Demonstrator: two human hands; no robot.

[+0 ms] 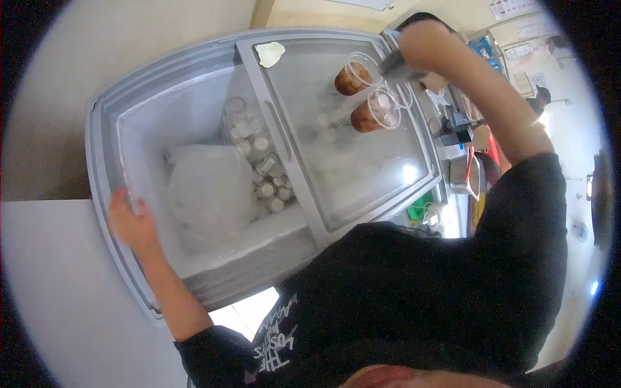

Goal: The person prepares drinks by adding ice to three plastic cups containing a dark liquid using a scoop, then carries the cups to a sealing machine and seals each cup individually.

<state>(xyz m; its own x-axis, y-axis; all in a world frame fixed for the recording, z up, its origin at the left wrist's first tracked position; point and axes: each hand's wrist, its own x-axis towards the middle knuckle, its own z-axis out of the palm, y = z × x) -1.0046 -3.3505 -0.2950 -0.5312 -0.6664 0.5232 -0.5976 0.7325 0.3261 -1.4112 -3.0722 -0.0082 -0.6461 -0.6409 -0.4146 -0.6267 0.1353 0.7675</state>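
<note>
Now cups (371, 115) stand vert., mouths up; L hand (134, 222) half-open, R hand (424, 48) grip unclear.

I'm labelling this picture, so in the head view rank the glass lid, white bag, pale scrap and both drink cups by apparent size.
1. Glass lid
2. White bag
3. Upper cup and lower cup: too alike to rank
4. Pale scrap

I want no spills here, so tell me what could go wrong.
The right grip is close to the cups and could knock one over. Both cups stand on the glass lid, so moving it might tip them. The freezer is open beside that lid; spilled drink could run down onto the bag.
</note>
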